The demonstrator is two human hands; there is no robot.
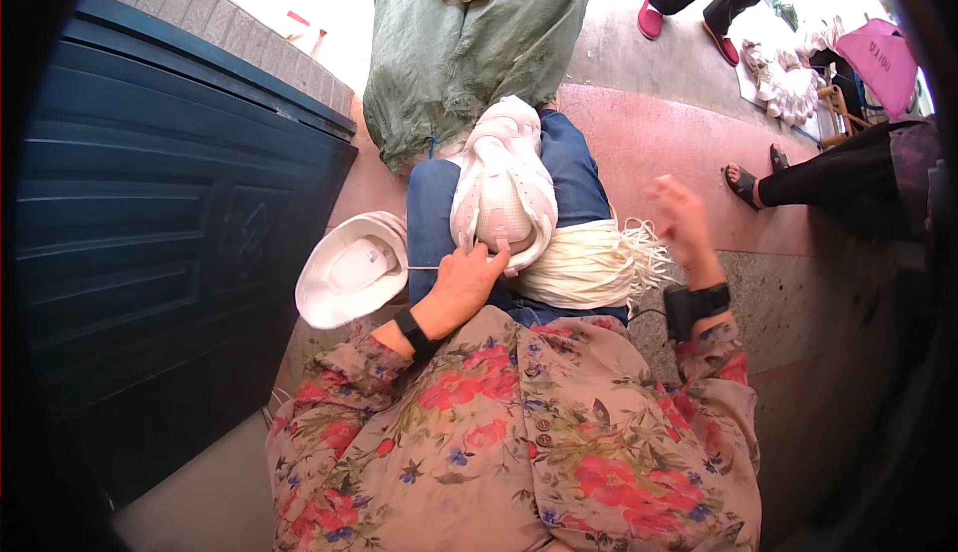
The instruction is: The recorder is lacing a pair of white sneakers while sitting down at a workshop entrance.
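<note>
A person's left hand [461, 284] pinches the near edge of a white sneaker [504, 163]; the right hand [683, 223], loosely open, hovers beside cream shoelaces [577, 269].

Left hand [462, 284]: back uppermost, fingers bent, thumb and index extended forward near the body's midline. Left wrist: dark band [410, 330]. Left arm [334, 402]: floral-sleeved, bent, angled inward. Right hand [680, 217]: held out to the right, fingers loosely parted, slightly blurred, grasping nothing. Right wrist: black band with boxy unit [683, 312]. Right arm [714, 382]: floral-sleeved, directed forward. Legs [571, 168]: two, blue-trousered, seated pose.
</note>
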